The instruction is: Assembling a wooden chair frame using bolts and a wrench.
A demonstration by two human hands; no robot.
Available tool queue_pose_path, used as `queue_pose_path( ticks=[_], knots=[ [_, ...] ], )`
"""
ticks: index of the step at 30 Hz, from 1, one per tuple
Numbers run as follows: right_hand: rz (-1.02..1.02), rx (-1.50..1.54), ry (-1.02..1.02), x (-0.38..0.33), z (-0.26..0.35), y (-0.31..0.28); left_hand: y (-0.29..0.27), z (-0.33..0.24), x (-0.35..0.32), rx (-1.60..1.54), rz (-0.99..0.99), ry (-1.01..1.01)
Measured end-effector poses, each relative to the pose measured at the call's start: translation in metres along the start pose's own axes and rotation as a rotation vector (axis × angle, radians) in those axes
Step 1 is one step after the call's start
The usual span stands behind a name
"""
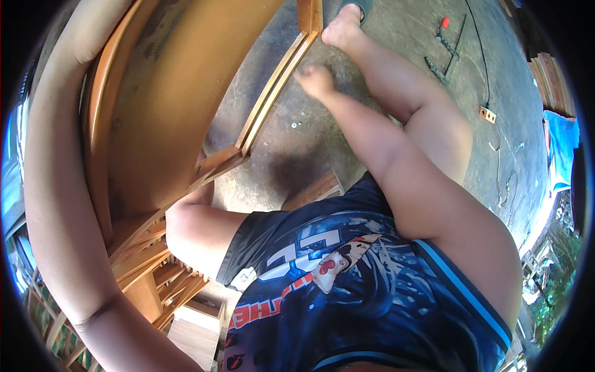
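Observation:
A large piece of varnished wooden furniture, with a broad curved brown panel, leans across the left side of the view. My left arm reaches up along its outer edge, and the left hand is beyond the picture's top edge. My right hand is beside the slim grooved wooden rail of this piece, over the floor. Its fingers look curled in and slightly blurred; whatever they may hold is too small to make out. My bare legs are spread around the work, one foot near the rail's far corner.
Small metal bits lie on the concrete floor. Farther right are a bar clamp with a red handle and a socket block on a black cord. Wooden slats and boards stand at lower left; a blue tarp hangs right.

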State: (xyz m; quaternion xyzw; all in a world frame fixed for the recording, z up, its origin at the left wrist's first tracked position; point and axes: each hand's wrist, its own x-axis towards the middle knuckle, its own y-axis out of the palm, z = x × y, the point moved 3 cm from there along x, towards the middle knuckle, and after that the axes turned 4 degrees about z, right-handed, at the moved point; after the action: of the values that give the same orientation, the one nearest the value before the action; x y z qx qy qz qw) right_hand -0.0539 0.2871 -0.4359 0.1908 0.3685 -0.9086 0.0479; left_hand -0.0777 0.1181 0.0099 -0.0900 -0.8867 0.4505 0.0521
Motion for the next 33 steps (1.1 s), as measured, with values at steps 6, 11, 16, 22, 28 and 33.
queue_pose_path(
  ticks=[6, 11, 16, 22, 28, 33],
  knots=[
    [0.289, -0.124, 0.105, -0.042, -0.061, 0.036, -0.008, 0.011, 0.008, -0.117, 0.117, -0.070],
    [0.009, 0.006, 0.016, -0.009, -0.023, 0.002, -0.011, 0.024, 0.015, -0.177, 0.166, -0.083],
    [-0.478, 0.149, -0.123, 0.008, 0.021, -0.069, -0.015, 0.033, 0.014, -0.165, 0.233, -0.149],
    [-0.797, 0.029, -0.553, 0.035, 0.097, -0.153, -0.013, 0.036, 0.021, -0.153, 0.273, -0.192],
    [-0.520, 0.022, -0.506, 0.054, 0.120, -0.170, -0.014, 0.040, 0.022, -0.141, 0.264, -0.196],
    [-0.559, 0.061, -0.551, 0.055, 0.117, -0.169, -0.014, 0.037, 0.023, -0.146, 0.302, -0.213]
  ],
)
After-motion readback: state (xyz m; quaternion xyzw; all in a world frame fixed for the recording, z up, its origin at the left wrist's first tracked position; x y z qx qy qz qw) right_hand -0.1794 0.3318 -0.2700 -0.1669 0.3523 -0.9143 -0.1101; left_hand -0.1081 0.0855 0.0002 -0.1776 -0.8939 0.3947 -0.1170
